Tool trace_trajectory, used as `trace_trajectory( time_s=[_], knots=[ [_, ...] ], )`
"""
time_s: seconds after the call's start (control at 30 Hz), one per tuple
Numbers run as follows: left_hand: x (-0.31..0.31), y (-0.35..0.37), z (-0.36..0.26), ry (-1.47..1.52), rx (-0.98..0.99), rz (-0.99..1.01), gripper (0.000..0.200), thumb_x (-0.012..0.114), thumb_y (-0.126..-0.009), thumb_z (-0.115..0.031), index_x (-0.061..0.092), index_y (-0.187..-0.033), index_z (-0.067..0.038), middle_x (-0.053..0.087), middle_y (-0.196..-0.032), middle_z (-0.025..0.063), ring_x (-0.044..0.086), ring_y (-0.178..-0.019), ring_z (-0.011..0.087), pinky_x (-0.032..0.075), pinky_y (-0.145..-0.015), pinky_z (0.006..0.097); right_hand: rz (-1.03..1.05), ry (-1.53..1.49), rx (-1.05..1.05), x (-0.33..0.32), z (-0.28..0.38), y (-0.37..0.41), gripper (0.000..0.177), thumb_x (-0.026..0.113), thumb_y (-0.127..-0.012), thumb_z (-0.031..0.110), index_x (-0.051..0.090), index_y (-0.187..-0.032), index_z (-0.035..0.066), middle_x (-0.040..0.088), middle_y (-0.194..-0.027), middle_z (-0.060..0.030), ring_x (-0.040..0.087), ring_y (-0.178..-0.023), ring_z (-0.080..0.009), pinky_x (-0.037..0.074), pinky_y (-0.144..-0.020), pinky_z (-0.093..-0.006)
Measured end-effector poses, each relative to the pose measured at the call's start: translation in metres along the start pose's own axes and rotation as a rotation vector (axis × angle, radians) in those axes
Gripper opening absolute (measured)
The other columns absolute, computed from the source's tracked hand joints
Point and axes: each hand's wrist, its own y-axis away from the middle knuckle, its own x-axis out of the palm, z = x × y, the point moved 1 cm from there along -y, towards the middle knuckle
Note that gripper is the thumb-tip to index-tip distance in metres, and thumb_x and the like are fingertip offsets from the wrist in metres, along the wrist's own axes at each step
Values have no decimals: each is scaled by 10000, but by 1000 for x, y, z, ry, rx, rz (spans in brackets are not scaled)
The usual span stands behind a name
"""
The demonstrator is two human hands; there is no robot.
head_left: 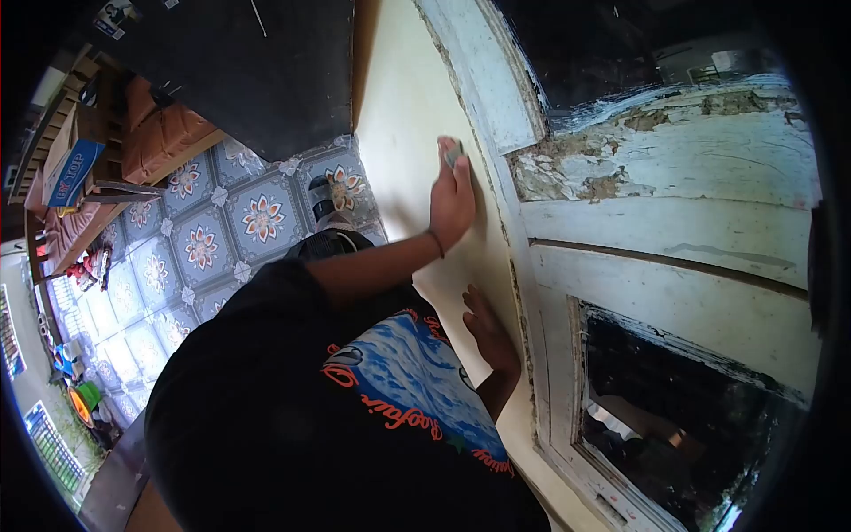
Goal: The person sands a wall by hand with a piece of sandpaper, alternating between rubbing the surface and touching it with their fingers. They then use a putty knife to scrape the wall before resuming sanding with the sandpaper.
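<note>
My left hand (453, 199), with a dark band at its wrist, reaches up along a pale cream wall (403, 115). Its fingers and thumb close around a small grey-green piece (455, 156), mostly covered by the hand, so its kind cannot be made out. That piece is at the wall surface, close to the door frame's edge. Lower down, my right hand (490, 335) rests against the same wall with its fingers stretched out and holds nothing. Part of its forearm is hidden behind my black printed shirt (292, 417).
Beside the wall stands a white frame (479, 71) with peeling paint and dark glass panes (683, 426). A dark panel (266, 71) rises beyond my foot (321, 199). Patterned tiles (261, 217) cover the floor. Cushioned seating (164, 133) and a blue-and-brown carton (75, 168) are at left.
</note>
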Motion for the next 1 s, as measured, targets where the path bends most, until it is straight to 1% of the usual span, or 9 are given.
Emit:
trace_trajectory(
  time_s=[0.1,0.2,0.33,0.47,0.57,0.67,0.83,0.93,1.0],
  knots=[
    [-10,25,13,42,15,167,610,242,-955,-384,127,-1358,59,261,-1380,250,276,-1288,316,237,-1035,289,-5,5,34,3,7,1,579,476,-903,245,205,-1392,92,284,-1398,-170,260,-1305,-244,220,-1047,-346],
    [-17,-42,7,27,-257,104,595,257,-953,-381,232,-1316,91,371,-1291,289,373,-1215,357,299,-1000,300,-7,-28,4,2,1,0,583,478,-903,232,197,-1394,91,269,-1405,-168,252,-1309,-242,210,-1050,-341],
    [3,-31,9,-37,-49,-89,566,266,-955,-348,227,-1325,78,302,-1349,266,296,-1267,345,239,-1040,313,-32,-46,-63,5,11,0,580,472,-906,215,189,-1394,80,252,-1413,-164,249,-1310,-240,204,-1052,-337],
    [-7,21,20,-7,41,90,587,272,-953,-365,173,-1350,55,308,-1347,266,309,-1263,339,256,-1027,308,-46,-45,-70,8,6,-3,585,451,-916,267,191,-1386,34,293,-1384,-191,247,-1306,-256,212,-1044,-344],
    [-16,-22,13,70,-320,143,584,262,-953,-379,191,-1352,41,379,-1305,257,360,-1232,335,307,-989,310,-41,-68,-57,7,5,0,578,451,-916,227,178,-1392,46,266,-1403,-172,239,-1312,-242,201,-1049,-331],
    [-11,-48,24,69,-290,45,580,261,-954,-371,181,-1354,42,346,-1329,255,338,-1247,332,287,-1003,301,-34,-101,-44,7,7,-1,571,449,-914,173,166,-1396,54,241,-1421,-153,230,-1319,-229,189,-1054,-319],
    [-5,30,45,-20,27,129,625,225,-950,-415,118,-1367,38,301,-1351,265,322,-1251,356,271,-1009,292,-37,-145,-30,7,2,-5,553,446,-915,160,187,-1389,45,260,-1413,-157,234,-1317,-237,189,-1055,-320],
    [-19,-31,35,6,-205,73,651,256,-941,-447,167,-1351,52,431,-1234,293,440,-1148,376,368,-922,325,-42,-126,-21,11,-2,-2,552,446,-916,162,186,-1389,44,272,-1406,-159,247,-1311,-241,209,-1050,-328],
    [-19,-45,28,30,-318,69,631,258,-945,-427,190,-1342,60,418,-1249,289,431,-1158,369,361,-934,321,-67,-27,-100,8,1,-6,566,433,-927,293,211,-1383,41,342,-1355,-187,306,-1274,-255,228,-1037,-338]
  ],
)
